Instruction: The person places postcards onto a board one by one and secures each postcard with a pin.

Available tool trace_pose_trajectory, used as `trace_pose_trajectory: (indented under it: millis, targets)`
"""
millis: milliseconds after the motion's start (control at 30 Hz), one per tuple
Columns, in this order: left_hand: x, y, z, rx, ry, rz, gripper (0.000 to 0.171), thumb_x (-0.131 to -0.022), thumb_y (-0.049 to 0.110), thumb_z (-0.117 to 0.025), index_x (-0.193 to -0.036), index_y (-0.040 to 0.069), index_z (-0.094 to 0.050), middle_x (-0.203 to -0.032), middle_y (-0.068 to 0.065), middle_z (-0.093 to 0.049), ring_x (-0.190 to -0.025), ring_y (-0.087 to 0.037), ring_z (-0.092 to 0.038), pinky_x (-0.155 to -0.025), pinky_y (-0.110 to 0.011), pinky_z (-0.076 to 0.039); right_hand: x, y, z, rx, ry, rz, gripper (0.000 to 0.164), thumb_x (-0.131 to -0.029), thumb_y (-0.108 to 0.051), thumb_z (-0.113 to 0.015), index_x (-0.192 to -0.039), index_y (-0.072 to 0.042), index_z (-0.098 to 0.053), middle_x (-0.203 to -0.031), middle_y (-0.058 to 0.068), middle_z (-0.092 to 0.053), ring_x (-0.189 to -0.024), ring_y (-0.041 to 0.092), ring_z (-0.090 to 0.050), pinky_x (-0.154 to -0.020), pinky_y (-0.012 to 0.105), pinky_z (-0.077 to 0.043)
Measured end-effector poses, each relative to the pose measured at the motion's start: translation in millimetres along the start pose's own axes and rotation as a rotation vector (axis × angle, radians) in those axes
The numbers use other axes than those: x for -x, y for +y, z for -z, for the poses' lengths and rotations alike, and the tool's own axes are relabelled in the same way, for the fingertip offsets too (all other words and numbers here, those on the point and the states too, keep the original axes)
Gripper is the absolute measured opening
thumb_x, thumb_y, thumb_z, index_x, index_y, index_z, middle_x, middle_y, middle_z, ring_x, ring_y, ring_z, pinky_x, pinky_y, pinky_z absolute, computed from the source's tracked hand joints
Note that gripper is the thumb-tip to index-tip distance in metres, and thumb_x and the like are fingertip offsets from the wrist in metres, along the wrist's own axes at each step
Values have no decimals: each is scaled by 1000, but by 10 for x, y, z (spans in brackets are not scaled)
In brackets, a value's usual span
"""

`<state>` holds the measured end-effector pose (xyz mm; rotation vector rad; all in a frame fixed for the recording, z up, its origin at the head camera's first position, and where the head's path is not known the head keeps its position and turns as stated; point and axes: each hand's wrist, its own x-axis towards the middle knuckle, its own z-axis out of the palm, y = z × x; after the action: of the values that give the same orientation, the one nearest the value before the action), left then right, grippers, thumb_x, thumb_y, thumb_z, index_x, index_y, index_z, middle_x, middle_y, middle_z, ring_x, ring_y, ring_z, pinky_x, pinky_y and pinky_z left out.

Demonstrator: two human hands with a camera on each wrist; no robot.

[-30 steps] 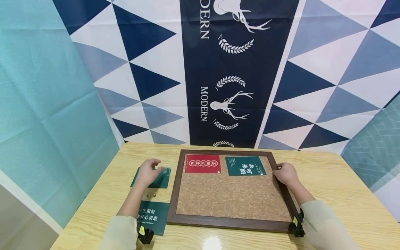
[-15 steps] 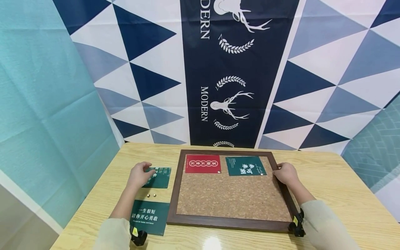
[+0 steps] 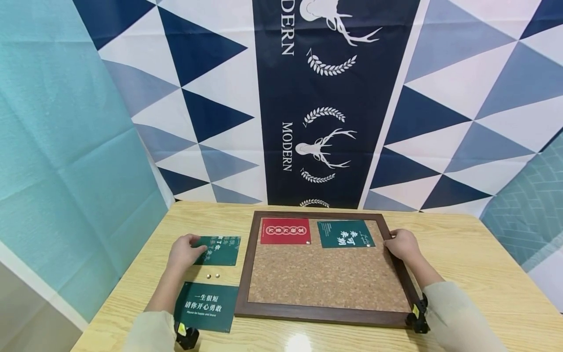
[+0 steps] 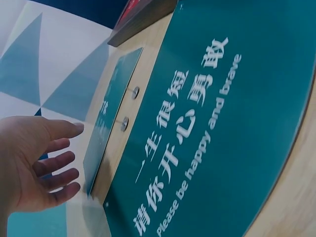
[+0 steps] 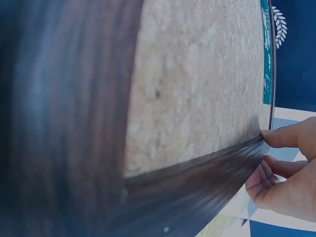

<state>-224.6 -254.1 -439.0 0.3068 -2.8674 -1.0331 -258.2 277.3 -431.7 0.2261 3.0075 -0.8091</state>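
My left hand (image 3: 182, 254) hovers at the left end of a dark green card (image 3: 224, 252) with white lettering; in the left wrist view its fingers are loosely bent, with nothing held. Two metal push pins (image 3: 208, 276) lie below that card. Nearer me is a second green card (image 3: 207, 307), which reads "Please be happy and brave" in the left wrist view. With thumb and fingers, my right hand (image 3: 402, 243) grips the right side of a brown-framed corkboard (image 3: 325, 278). The right wrist view shows the thumb on the frame's inner edge.
Along the board's top, a red card (image 3: 285, 231) and a green card (image 3: 345, 233) each show a pin at the lower right corner. The board lies flat on a light wooden table (image 3: 466, 274). A patterned cloth (image 3: 224, 98) hangs behind it.
My left hand has drawn back leftward and slightly toward me, uncovering more of the upper green card and the lower card. My right hand and the corkboard have stayed put.
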Motion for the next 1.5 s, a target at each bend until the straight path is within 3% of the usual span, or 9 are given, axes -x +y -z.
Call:
trace_pose_trajectory:
  millis: [267, 700, 1200, 1333, 1500]
  targets:
    - [28, -72, 54, -75, -13, 57, 45, -81, 22, -60, -117, -3, -50, -113, -25, -52, -99, -34, -51, -83, -48, -41, -3, 0, -1, 3, -1, 4, 45, -79, -8, -52, -113, 21, -45, -108, 36, -49, -96, 47, -49, -78, 49, -45]
    - [33, -103, 55, -106, -34, 128, 50, -76, 29, -66, -109, -7, -53, -105, -24, -56, -85, -29, -53, -77, -44, -44, 28, -7, 7, -12, -5, -1, 44, -80, -8, -51, -113, 21, -45, -109, 37, -48, -96, 47, -49, -77, 48, -46]
    - [7, -50, 33, -134, -22, 150, 55, -73, 21, -70, -110, -13, -49, -106, -30, -53, -89, -35, -52, -79, -46, -44, 23, -21, 9, -17, 3, -5, 45, -79, -8, -52, -113, 21, -45, -108, 36, -49, -95, 46, -50, -76, 47, -46]
    - [-1, -54, 41, -115, -45, 166, 62, -74, 21, -69, -117, -15, -42, -115, -33, -47, -100, -41, -49, -87, -49, -40, 14, -16, -4, -19, 4, -11, 45, -79, -8, -53, -113, 20, -45, -107, 36, -49, -95, 45, -50, -77, 47, -46]
    - [-23, -94, 53, -65, -68, 193, 62, -74, 21, -68, -118, -14, -42, -115, -32, -46, -100, -40, -47, -89, -49, -39, 11, 2, -13, -25, 7, -17, 44, -79, -8, -53, -112, 20, -46, -107, 36, -49, -94, 45, -51, -77, 47, -46]
